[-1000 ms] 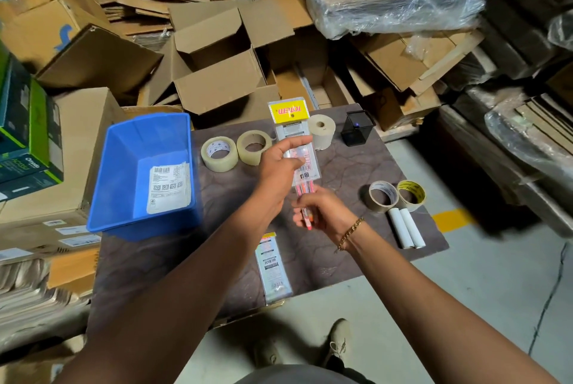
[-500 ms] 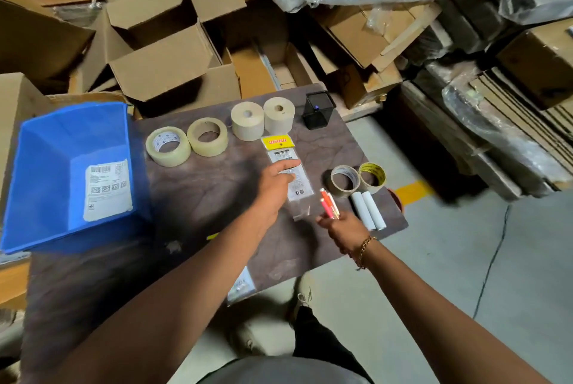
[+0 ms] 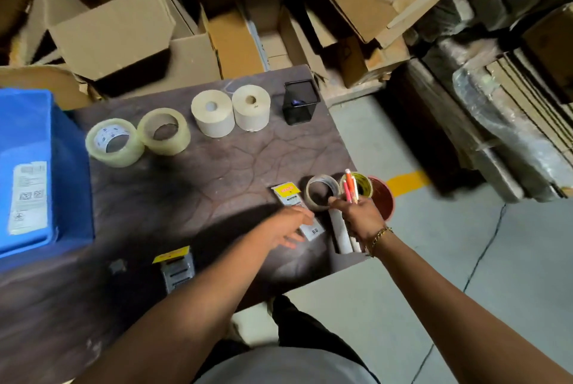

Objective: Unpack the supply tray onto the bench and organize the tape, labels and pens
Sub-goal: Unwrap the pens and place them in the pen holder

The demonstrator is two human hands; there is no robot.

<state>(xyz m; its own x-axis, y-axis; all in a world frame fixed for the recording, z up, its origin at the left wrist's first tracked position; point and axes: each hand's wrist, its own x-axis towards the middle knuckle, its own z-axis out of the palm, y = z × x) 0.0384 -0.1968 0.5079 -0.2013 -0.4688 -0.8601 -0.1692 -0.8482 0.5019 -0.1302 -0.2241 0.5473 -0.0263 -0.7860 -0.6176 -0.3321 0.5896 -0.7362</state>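
My right hand (image 3: 359,217) grips a few pink and orange pens (image 3: 350,186), tips up, over the bench's right edge. My left hand (image 3: 286,227) lies on an emptied pen pack (image 3: 290,196) with a yellow header, flat on the dark bench (image 3: 217,166). Just beyond are two small tape rolls (image 3: 319,193), one partly hidden by the pens, and white label rolls (image 3: 341,235) under my right wrist. Two clear tape rolls (image 3: 114,141), two beige rolls (image 3: 212,115) and a black mesh pen holder (image 3: 300,101) line the far side. A second pack (image 3: 176,266) lies near me.
The blue supply tray (image 3: 28,166) stands at the left with a white label sheet inside. Open cardboard boxes (image 3: 124,30) crowd behind the bench. Wrapped stacks (image 3: 511,123) fill the right. A red round container (image 3: 383,200) sits below the bench's right edge, over grey floor.
The pens came out of the pack into my right hand and moved right to the small tape rolls. My left hand laid the empty pack down on the bench.
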